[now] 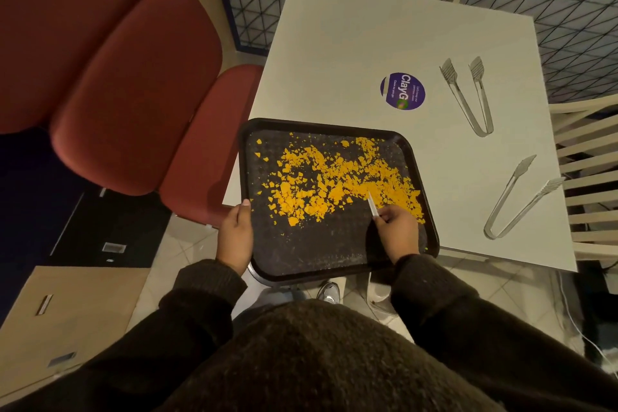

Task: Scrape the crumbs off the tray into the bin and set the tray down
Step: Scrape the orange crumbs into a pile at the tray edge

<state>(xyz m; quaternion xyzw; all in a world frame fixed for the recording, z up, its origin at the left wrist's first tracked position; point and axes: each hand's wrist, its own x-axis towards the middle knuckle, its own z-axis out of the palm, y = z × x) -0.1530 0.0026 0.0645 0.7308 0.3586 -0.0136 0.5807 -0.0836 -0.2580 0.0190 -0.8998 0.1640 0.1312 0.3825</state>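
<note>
I'm gripping the tray (301, 254), overhanging the bench (368, 43), with my left hand (235, 234); my right hand (398, 231) is pinching a thin scraper (372, 206) among the crumbs (334, 181). No bin showing: tilting now is risking spills onto the floor (174, 254).

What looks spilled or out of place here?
Orange crumbs lie scattered over the tray, mostly its far half. The tray juts past the table edge, held by the left hand; the right hand holds a white stick. No bin is in view.

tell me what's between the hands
Head view: dark tray floor with scattered orange crumbs, between the left hand and the right hand holding a white stick.
</note>
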